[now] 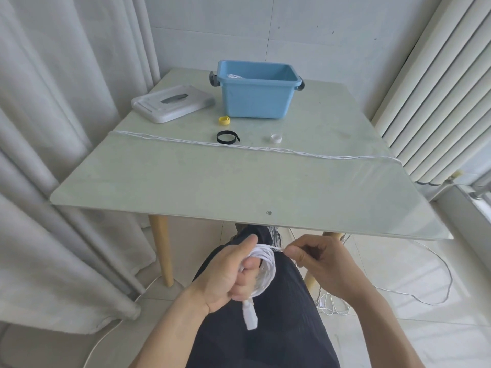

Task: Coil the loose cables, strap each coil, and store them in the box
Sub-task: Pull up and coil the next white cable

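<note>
Presently, below the table edge, left hand is gripping a white coil; right hand is pinching its strand. Farther off, a cable, black strap and box are lying on the table.

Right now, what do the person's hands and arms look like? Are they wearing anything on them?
Both arms are bare, with no sleeves showing. The left hand and right hand wear no gloves, rings or watch that I can see.
</note>
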